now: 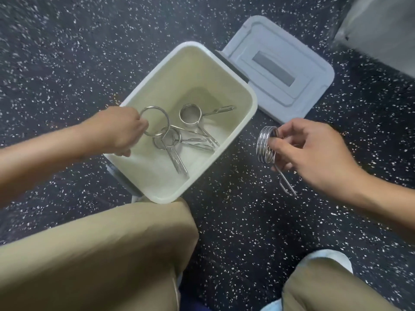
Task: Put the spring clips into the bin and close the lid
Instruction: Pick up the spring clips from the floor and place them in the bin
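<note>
A cream plastic bin (pixel 242 122) stands open on the speckled dark floor. Its pale grey lid (pixel 278 70) hangs open behind it to the right, inner side up. Inside the bin lie several metal spring clips (pixel 190 115). My left hand (pixel 121 131) reaches over the bin's left rim and grips a spring clip (pixel 157 108) whose ring hangs above the bin's inside. My right hand (pixel 307 151) is to the right of the bin, outside it, pinching the coil of another spring clip (pixel 265 144) with its handle pointing down.
My knees in tan trousers (pixel 101 254) fill the bottom of the view, the left one touching the bin's near corner. A white shoe (pixel 332 257) shows at the lower right. A grey object (pixel 381 30) stands at the top right corner.
</note>
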Demonstrator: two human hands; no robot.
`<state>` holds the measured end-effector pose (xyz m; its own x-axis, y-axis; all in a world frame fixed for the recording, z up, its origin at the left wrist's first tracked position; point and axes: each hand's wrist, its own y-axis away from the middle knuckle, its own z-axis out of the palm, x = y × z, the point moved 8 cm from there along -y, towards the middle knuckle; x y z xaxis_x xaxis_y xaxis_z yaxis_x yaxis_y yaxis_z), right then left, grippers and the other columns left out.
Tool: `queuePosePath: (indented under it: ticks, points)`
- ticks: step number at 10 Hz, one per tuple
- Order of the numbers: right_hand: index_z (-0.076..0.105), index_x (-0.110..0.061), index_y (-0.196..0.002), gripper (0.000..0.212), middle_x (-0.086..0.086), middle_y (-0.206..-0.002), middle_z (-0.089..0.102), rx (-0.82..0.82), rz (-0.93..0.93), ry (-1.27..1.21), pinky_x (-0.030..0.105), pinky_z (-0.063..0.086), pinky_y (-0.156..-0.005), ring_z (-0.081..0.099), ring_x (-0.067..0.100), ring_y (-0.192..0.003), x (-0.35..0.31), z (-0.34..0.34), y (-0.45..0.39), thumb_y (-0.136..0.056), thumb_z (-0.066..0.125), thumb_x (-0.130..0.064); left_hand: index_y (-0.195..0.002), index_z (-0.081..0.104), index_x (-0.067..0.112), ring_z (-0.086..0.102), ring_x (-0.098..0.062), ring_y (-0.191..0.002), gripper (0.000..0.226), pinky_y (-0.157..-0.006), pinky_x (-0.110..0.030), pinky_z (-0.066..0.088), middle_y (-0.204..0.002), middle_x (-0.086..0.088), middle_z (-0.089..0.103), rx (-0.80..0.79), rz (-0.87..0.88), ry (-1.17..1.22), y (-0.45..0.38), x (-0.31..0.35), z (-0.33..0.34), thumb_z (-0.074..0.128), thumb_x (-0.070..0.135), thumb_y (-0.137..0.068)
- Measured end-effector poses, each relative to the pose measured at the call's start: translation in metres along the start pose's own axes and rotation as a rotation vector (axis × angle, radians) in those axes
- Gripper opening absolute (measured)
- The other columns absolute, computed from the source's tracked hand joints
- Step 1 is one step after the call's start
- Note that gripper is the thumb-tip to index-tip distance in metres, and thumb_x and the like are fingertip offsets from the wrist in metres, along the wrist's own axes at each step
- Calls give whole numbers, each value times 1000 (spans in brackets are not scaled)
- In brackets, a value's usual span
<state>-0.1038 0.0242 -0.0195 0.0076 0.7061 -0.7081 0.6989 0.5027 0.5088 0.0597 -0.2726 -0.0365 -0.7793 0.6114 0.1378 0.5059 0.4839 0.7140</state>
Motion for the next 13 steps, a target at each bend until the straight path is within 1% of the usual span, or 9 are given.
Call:
queuePosePath:
  ticks: [2, 3, 4, 5, 6, 7, 9, 11, 13]
  points:
    - [65, -23, -82, 13, 1, -65, 74, -38, 2, 37, 30, 49, -58, 65, 7, -46, -3, 14, -1, -92, 72, -26, -73, 54, 9, 44, -11, -50, 28, -45, -23, 38, -59, 3, 43, -100, -24, -146, -14, 18, 35, 62, 22, -97]
    - [65, -24, -82, 13, 1, -67, 75, -44, -11, 83, 33, 54, -62, 64, 9, -49, -7, 20, -1, -92, 72, -28, -69, 52, 12, 46, -8, -49, 30, -54, -23, 52, -56, 6, 44, -148, -156, -93, -23, 7, 45, 68, 19, -93]
    - [66, -23, -84, 11, 1, -68, 76, -74, -6, 100, 37, 57, -67, 70, 12, -53, -11, 26, 0, -92, 71, -29, -63, 41, 14, 45, -1, -32, 39, -43, -15, 45, -55, 7, 48, -196, -166, -100, -33, -1, 56, 63, 11, -94]
    - [67, -21, -86, 10, 6, -70, 75, -86, 3, 82, 42, 59, -68, 72, 13, -53, -14, 29, 2, -93, 71, -27, -66, 46, 12, 50, -6, -27, 36, -23, -10, 33, -63, -1, 51, -122, -208, 154, -38, -1, 50, 49, 16, -102]
    - [67, -20, -86, 10, 9, -70, 74, -91, 5, 50, 41, 58, -67, 72, 14, -53, -18, 28, 4, -93, 71, -25, -67, 49, 13, 53, -16, -45, 35, -23, -11, 35, -66, -3, 53, -139, -81, -33, -51, 3, 51, 49, 17, -102]
    - [67, -20, -84, 11, 5, -65, 74, -81, -23, 59, 33, 55, -61, 67, 9, -48, -25, 26, 4, -92, 71, -26, -67, 48, 14, 54, -14, -44, 35, -32, -16, 41, -63, -2, 55, -109, -48, -43, -50, 8, 46, 48, 19, -102]
    - [67, -21, -83, 12, 1, -65, 74, -69, -52, 71, 35, 55, -62, 67, 15, -50, -41, 23, 0, -92, 71, -29, -62, 54, 10, 57, -17, -34, 40, -52, -29, 50, -25, 1, 51, -88, -17, -144, -46, 7, 48, 41, 17, -99]
    - [68, -21, -88, 10, 0, -68, 76, -89, -144, 178, 39, 60, -63, 71, 17, -54, -84, 19, -22, -93, 71, -30, -62, 55, 10, 64, -25, -51, 41, -54, -30, 46, -47, -7, 62, -42, 80, -224, -44, 11, 45, 41, 25, -97]
    - [68, -19, -84, 13, -3, -60, 73, -123, -260, 293, 21, 56, -54, 68, 3, -45, -143, 30, -50, -92, 72, -27, -65, 46, 14, 53, -26, -61, 46, -54, -30, 37, -63, -5, 50, 56, 123, -287, -28, 19, 37, 40, 41, -101]
